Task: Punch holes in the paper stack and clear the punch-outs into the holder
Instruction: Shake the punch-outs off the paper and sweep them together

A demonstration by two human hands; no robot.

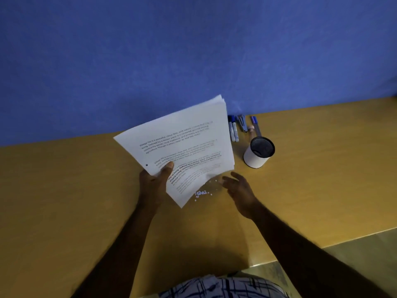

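My left hand (155, 183) grips the white paper stack (182, 145) by its near left edge and holds it tilted up off the wooden desk (64, 201). A punched hole shows near that edge. Small white punch-outs (203, 192) lie scattered on the desk under the stack's lower corner. Just right of them, my right hand (239, 191) hovers with fingers spread, holding nothing. The holder (258, 154), a white cup with a black mesh rim, stands upright to the right of the paper. No hole punch is visible.
Several pens and markers (236, 127) lie on the desk against the blue wall (193, 50), behind the holder. The desk's front edge runs across the lower right, with floor beyond it.
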